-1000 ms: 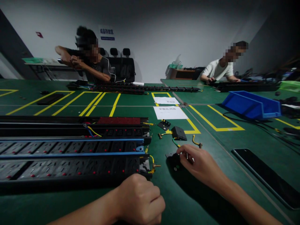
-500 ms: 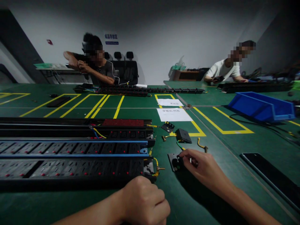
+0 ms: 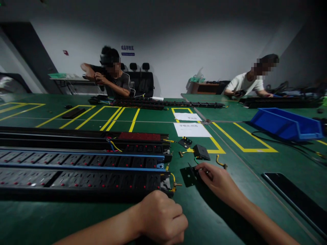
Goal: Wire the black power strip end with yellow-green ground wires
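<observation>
Our right hand [image 3: 216, 177]: thumb and fingertips together, clamped on one thin black plate [image 3: 192, 170], tilted over the smooth green tabletop [image 3: 76, 214].
Our left hand [image 3: 163, 217], seven o'clock from the plate: fingers curled into a rounded fist; contents, if any, we cannot tell.
Socket strips [image 3: 102, 179], nine o'clock: long, straight-edged, dark, dotted red, one edged in blue; yellow wire [image 3: 174, 179] looped at the end nearest the plate.
Box [image 3: 201, 152], one o'clock: small, squarish, black.
Paper sheets [image 3: 192, 131], twelve o'clock: two, white, printed.
Bin [image 3: 276, 126], two o'clock: blue, open-topped.
Phone [image 3: 296, 199], between three and four: dark glossy slab.
Against half a second ago: plate turned from broad face to nearly edge-on towards us; fist unchanged.
</observation>
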Demonstrator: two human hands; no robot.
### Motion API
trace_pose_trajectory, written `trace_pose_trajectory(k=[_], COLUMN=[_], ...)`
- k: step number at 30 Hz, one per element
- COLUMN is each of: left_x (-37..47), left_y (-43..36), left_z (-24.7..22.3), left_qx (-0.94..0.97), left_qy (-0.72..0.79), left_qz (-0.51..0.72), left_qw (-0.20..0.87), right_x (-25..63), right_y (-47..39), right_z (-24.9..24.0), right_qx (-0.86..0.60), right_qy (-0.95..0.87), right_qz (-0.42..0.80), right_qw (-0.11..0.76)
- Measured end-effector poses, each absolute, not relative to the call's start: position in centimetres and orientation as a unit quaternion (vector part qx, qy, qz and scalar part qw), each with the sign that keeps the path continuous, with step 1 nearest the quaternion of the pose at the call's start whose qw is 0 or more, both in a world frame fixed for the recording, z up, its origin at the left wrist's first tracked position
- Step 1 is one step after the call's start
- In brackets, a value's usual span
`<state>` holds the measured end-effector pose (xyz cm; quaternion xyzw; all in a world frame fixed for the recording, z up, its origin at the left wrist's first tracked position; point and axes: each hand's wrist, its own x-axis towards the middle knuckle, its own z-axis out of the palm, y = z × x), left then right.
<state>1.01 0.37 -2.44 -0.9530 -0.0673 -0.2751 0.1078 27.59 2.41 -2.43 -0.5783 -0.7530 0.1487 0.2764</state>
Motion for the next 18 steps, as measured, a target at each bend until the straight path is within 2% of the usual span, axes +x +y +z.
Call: trace_pose_trajectory(k=[10, 18], left_x=[1.0, 0.9], left_y=[0.5, 0.4], left_z=[-2.7, -2.5], left_qx=[-0.951, -0.966], left_qy=[-0.064, -0.059], left_qz=[-0.286, -0.225], left_qw=[0.103, 0.115], right_x=[28.4, 28.6], right_y=[2.6, 2.5], right_z=[-3.8, -4.6], right_qx=[-0.592, -0.599], right_qy=[-0.768, -0.765], right_qz=[0.098, 0.084], right_qw=[0.225, 0.223])
